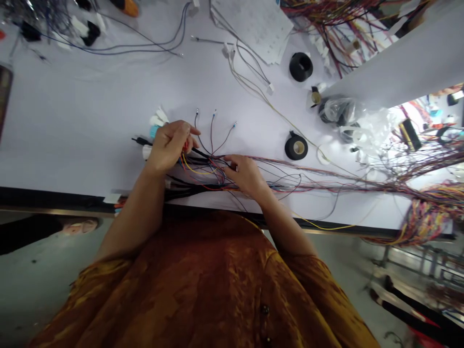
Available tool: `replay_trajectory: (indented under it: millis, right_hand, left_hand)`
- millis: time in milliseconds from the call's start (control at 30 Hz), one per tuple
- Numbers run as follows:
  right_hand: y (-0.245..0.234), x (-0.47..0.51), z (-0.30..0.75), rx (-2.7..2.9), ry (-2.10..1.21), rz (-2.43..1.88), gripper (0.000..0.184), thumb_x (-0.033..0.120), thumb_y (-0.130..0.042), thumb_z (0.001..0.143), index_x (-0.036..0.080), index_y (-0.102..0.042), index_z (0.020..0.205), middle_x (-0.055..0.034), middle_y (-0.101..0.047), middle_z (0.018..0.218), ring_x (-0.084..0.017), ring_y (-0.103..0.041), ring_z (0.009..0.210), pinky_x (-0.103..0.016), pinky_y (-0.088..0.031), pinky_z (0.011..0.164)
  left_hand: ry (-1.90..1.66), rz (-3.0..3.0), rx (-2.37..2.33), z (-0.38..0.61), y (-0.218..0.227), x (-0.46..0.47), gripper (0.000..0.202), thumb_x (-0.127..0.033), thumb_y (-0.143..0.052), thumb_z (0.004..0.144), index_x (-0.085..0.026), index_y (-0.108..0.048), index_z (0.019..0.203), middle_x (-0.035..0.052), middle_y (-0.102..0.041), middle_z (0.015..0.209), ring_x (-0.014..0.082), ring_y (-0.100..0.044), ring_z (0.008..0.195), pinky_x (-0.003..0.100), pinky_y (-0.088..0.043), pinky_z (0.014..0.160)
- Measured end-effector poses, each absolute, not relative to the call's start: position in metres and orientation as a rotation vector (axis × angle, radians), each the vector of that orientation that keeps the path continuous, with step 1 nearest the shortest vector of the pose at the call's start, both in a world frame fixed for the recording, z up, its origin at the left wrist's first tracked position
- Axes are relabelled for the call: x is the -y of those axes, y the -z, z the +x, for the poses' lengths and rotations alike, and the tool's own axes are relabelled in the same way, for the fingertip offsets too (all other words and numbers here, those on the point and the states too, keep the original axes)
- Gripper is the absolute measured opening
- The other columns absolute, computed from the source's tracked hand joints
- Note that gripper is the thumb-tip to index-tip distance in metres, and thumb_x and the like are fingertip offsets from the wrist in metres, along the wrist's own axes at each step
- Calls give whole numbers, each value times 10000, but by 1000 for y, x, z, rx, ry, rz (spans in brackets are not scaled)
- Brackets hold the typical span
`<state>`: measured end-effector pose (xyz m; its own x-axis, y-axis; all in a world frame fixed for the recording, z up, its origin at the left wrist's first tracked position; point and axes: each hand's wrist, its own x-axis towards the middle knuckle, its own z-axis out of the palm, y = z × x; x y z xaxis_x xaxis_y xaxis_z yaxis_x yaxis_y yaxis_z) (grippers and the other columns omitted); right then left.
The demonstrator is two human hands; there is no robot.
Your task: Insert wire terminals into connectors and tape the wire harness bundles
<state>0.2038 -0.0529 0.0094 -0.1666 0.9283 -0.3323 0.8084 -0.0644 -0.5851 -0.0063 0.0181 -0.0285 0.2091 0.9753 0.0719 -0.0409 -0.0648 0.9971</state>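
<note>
My left hand is closed in a pinch around a bunch of thin coloured wires on a white table. Three wire ends with small metal terminals fan out beyond its fingers. My right hand rests just to the right on the same bunch, fingers curled and pinching the strands. The wire bundle runs off to the right across the table. White and blue connectors lie just behind my left hand.
Two black tape rolls sit to the right and back right. Clear plastic bags, a paper sheet and loose wires lie further back. A thick mass of coloured wires hangs off the right edge.
</note>
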Motion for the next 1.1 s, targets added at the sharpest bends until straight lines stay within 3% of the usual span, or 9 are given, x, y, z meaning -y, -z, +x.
replay_trajectory:
  millis: [133, 233, 333, 467, 667, 767, 867, 967, 1100]
  right_hand:
    - [-2, 44, 207, 1917, -1184, -1811, 290, 293, -499, 923, 129, -734, 878, -12, -636, 719, -125, -525, 689, -249, -351, 670]
    - [0, 37, 208, 1964, -1165, -1863, 336, 264, -476, 922, 131, -671, 682, 4, -536, 613, -111, -433, 624, -264, -294, 632]
    - [-2, 31, 209, 2051, -1210, -1881, 346, 266, -496, 903, 144, -608, 599, 32, -405, 538, -98, -340, 567, -279, -240, 597]
    - [-2, 26, 213, 2072, -1321, -1840, 318, 276, -520, 869, 142, -593, 590, 46, -358, 529, -89, -331, 559, -275, -234, 590]
    - [4, 29, 213, 1838, -1489, -1759, 282, 347, -520, 831, 126, -659, 725, 32, -494, 604, -102, -436, 622, -250, -306, 611]
    - [7, 34, 210, 1741, -1428, -1771, 203, 294, -526, 786, 135, -639, 729, 24, -526, 632, -107, -451, 636, -254, -322, 625]
    - [12, 41, 212, 1464, -1374, -1744, 109, 253, -518, 748, 168, -585, 758, 40, -480, 629, -99, -404, 600, -247, -304, 582]
    - [16, 47, 221, 1082, -1554, -1509, 74, 283, -483, 777, 210, -491, 772, 51, -431, 651, -86, -319, 532, -243, -272, 520]
    - [17, 54, 237, 883, -1680, -1316, 299, 442, -524, 858, 236, -362, 714, 54, -363, 669, -78, -259, 501, -243, -284, 491]
  left_hand:
    - [-1122, 1254, -1027, -8, 28, -19, 379, -552, -564, 924, -247, -741, 784, -17, -493, 456, 139, -621, 558, 273, -456, 575]
    - [-1117, 1187, -1031, -9, 29, -19, 340, -521, -594, 914, -252, -726, 754, -13, -497, 459, 148, -633, 560, 270, -446, 556]
    - [-1104, 1151, -1034, -10, 30, -20, 324, -508, -611, 907, -251, -707, 735, -14, -503, 464, 153, -642, 571, 266, -448, 545]
    - [-1075, 1210, -1044, -10, 32, -21, 377, -574, -587, 899, -250, -712, 751, -13, -499, 460, 148, -638, 575, 258, -451, 528]
    - [-1072, 1276, -1064, -9, 31, -22, 441, -616, -554, 901, -232, -733, 775, -16, -483, 450, 135, -629, 559, 246, -434, 505]
    - [-1073, 1262, -1069, -8, 30, -22, 419, -610, -577, 891, -241, -725, 759, -19, -482, 448, 137, -623, 557, 259, -462, 537]
    - [-1103, 1239, -1084, -8, 31, -22, 432, -616, -583, 883, -233, -715, 730, -23, -472, 434, 136, -605, 520, 277, -476, 545]
    - [-1113, 1215, -1091, -8, 34, -23, 442, -618, -568, 890, -230, -710, 732, -23, -473, 437, 139, -610, 516, 283, -470, 534]
    - [-1126, 1190, -1103, -8, 34, -24, 398, -583, -570, 903, -260, -700, 712, -21, -480, 438, 131, -594, 503, 283, -449, 529]
